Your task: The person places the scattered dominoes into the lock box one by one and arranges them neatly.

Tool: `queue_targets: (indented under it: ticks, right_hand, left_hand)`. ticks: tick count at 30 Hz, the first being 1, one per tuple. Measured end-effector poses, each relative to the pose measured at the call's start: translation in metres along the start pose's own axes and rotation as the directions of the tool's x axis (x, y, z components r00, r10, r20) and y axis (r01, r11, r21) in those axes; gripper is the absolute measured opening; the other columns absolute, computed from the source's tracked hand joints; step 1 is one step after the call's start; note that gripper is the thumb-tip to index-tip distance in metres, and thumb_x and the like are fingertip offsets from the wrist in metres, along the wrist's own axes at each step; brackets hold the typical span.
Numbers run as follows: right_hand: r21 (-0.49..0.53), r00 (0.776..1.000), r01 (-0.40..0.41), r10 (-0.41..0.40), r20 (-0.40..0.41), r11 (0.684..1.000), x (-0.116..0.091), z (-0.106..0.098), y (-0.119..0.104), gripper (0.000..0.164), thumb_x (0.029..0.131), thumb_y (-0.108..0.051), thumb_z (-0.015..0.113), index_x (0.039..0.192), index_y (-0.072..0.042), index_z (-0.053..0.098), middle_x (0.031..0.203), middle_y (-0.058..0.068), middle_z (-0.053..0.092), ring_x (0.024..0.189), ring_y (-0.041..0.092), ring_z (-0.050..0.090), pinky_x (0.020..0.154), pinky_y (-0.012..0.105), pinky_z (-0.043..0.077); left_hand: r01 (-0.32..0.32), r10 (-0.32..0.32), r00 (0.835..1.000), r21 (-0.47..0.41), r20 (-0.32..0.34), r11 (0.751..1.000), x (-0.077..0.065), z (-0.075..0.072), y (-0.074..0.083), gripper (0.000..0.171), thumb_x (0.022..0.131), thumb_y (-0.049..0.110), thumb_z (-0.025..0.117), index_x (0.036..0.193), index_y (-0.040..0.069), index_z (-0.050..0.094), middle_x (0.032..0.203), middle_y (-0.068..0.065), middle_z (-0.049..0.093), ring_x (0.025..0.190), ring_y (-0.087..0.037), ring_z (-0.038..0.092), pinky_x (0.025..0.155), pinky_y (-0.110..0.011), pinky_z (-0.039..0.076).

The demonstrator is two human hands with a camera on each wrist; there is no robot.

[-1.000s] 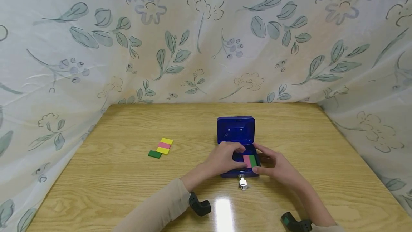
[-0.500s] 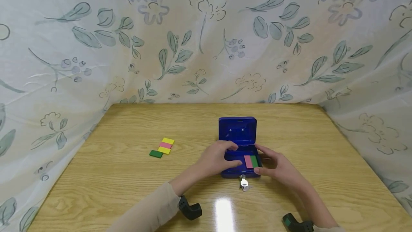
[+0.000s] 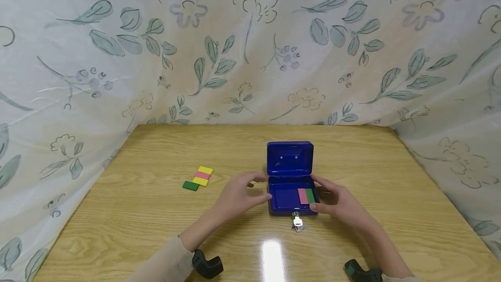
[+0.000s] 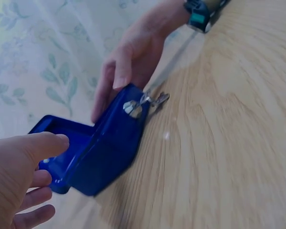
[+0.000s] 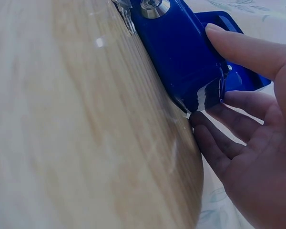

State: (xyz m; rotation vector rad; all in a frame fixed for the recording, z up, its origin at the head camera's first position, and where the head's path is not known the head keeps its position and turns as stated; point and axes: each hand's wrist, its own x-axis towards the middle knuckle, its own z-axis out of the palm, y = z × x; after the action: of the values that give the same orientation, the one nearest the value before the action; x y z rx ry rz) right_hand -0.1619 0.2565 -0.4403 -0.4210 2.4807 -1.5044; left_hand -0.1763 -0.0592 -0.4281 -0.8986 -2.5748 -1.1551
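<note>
A blue cash box point(image 3: 285, 198) stands on the table with its lid point(image 3: 290, 159) raised. Inside, against the right wall, lie a pink block point(image 3: 302, 196) and a green block point(image 3: 310, 196) side by side. Keys point(image 3: 298, 222) hang from the front lock. My right hand point(image 3: 340, 203) holds the box's right side, thumb at the front corner and fingers along the outer wall point(image 5: 181, 57). Just off the left side, my left hand point(image 3: 236, 193) has thumb and fingers spread apart, holding nothing; its thumb tip overlaps the box edge in the head view.
On the table point(image 3: 156, 221) to the left lie a row of two yellow blocks point(image 3: 201, 182) with a pink block point(image 3: 202, 176) between them, and a dark green block point(image 3: 190, 186) at the near end. A flowered curtain point(image 3: 250, 55) closes off the back and sides.
My left hand has drawn back leftward out of the box, leaving the pink block beside the green one. The right hand keeps its place at the box's right side.
</note>
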Motion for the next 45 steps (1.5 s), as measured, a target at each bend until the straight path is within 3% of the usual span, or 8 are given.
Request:
queue_targets:
  ticks: [8, 14, 21, 26, 32, 36, 41, 45]
  right_hand:
    - [-0.002, 1.000, -0.002, 0.002, 0.001, 1.000, 0.001, 0.001, -0.001, 0.081, 0.085, -0.031, 0.079, 0.153, -0.016, 0.037, 0.151, 0.019, 0.038, 0.130, 0.043, 0.043, 0.104, 0.059, 0.035]
    - [-0.008, 1.000, -0.006, 0.006, 0.000, 1.000, 0.002, 0.003, -0.001, 0.081, 0.085, -0.032, 0.079, 0.153, -0.018, 0.037, 0.151, 0.018, 0.038, 0.130, 0.043, 0.043, 0.104, 0.059, 0.035]
    - [0.000, 1.000, 0.002, -0.002, 0.000, 1.000, 0.002, 0.002, 0.001, 0.081, 0.085, -0.032, 0.079, 0.153, -0.019, 0.038, 0.151, 0.017, 0.038, 0.130, 0.041, 0.044, 0.104, 0.057, 0.036]
    - [-0.005, 1.000, 0.001, -0.001, 0.000, 1.000, 0.001, 0.003, 0.000, 0.079, 0.086, -0.030, 0.078, 0.153, -0.019, 0.038, 0.151, 0.017, 0.038, 0.130, 0.042, 0.044, 0.103, 0.057, 0.037]
    - [-0.025, 1.000, 0.004, -0.004, -0.004, 1.000, 0.000, 0.003, -0.002, 0.079, 0.086, -0.029, 0.078, 0.153, -0.019, 0.037, 0.151, 0.018, 0.038, 0.129, 0.041, 0.044, 0.104, 0.059, 0.035]
    - [-0.024, 1.000, 0.004, -0.004, -0.003, 1.000, 0.001, 0.002, -0.001, 0.079, 0.086, -0.031, 0.078, 0.153, -0.020, 0.037, 0.151, 0.018, 0.038, 0.130, 0.041, 0.044, 0.104, 0.059, 0.035]
    - [-0.003, 1.000, -0.003, 0.003, -0.007, 1.000, 0.001, 0.000, -0.001, 0.080, 0.085, -0.031, 0.079, 0.153, -0.020, 0.037, 0.150, 0.017, 0.039, 0.129, 0.041, 0.045, 0.104, 0.057, 0.036]
    - [-0.009, 1.000, -0.008, 0.008, -0.007, 1.000, 0.002, 0.000, -0.001, 0.080, 0.085, -0.032, 0.079, 0.153, -0.020, 0.037, 0.150, 0.018, 0.039, 0.129, 0.041, 0.045, 0.104, 0.058, 0.036]
  left_hand:
    - [0.069, -0.069, 0.995, -0.012, -0.076, 0.998, -0.022, -0.020, -0.008, 0.044, 0.083, 0.027, 0.082, 0.118, 0.005, 0.067, 0.112, -0.003, 0.068, 0.105, -0.018, 0.063, 0.085, -0.033, 0.053]
    - [0.110, -0.111, 0.981, -0.014, -0.162, 0.994, -0.035, -0.033, -0.018, 0.046, 0.079, 0.024, 0.085, 0.117, 0.005, 0.067, 0.111, -0.002, 0.069, 0.104, -0.015, 0.062, 0.085, -0.034, 0.053]
    - [0.138, -0.138, 0.948, -0.018, -0.286, 0.990, -0.052, -0.056, -0.037, 0.048, 0.077, 0.022, 0.086, 0.117, 0.005, 0.067, 0.112, -0.007, 0.069, 0.103, -0.023, 0.063, 0.083, -0.040, 0.053]
    - [0.173, -0.170, 0.912, -0.027, -0.373, 0.985, -0.065, -0.077, -0.050, 0.048, 0.077, 0.022, 0.087, 0.117, 0.005, 0.068, 0.111, -0.010, 0.069, 0.098, -0.029, 0.064, 0.076, -0.046, 0.055]
    - [0.200, -0.164, 0.878, 0.034, -0.451, 0.979, -0.079, -0.095, -0.068, 0.051, 0.072, 0.014, 0.090, 0.115, -0.001, 0.067, 0.107, -0.013, 0.070, 0.095, -0.030, 0.063, 0.076, -0.047, 0.053]
    - [0.235, -0.172, 0.873, 0.085, -0.456, 0.968, -0.085, -0.102, -0.079, 0.057, 0.068, 0.015, 0.092, 0.116, -0.003, 0.065, 0.106, -0.015, 0.069, 0.094, -0.031, 0.060, 0.076, -0.045, 0.050]
    - [0.290, -0.235, 0.897, 0.097, -0.376, 0.952, -0.088, -0.107, -0.089, 0.072, 0.069, 0.033, 0.092, 0.125, -0.002, 0.061, 0.111, -0.015, 0.067, 0.099, -0.029, 0.058, 0.080, -0.045, 0.049]
    - [0.327, -0.288, 0.903, 0.079, -0.318, 0.942, -0.091, -0.107, -0.095, 0.079, 0.069, 0.039, 0.090, 0.129, -0.001, 0.058, 0.112, -0.014, 0.065, 0.103, -0.028, 0.058, 0.083, -0.047, 0.050]
